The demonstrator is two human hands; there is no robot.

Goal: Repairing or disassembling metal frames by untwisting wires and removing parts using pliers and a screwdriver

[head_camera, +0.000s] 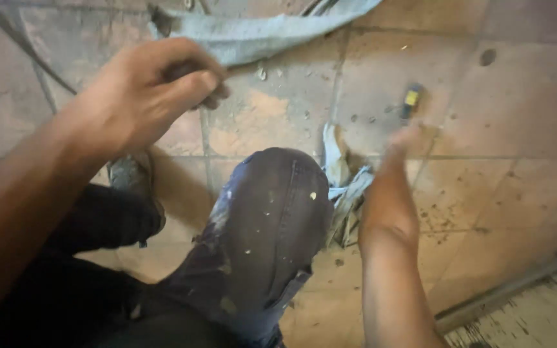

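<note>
Head view: left hand (146,93), fingers clenched on a grey strip (259,35) above the tiled floor (485,187). Right hand (391,193) reaches toward a small yellow-and-black object (411,98); blurred, its finger state cannot be told.

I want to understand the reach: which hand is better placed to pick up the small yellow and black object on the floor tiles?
Probably the right hand: it stretches toward the small yellow and black object. The left hand already grips a grey strip.

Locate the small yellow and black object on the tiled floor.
In the head view, the small yellow and black object lies on the tiled floor at upper right, just beyond the blurred right hand, right of the bent knee.
</note>
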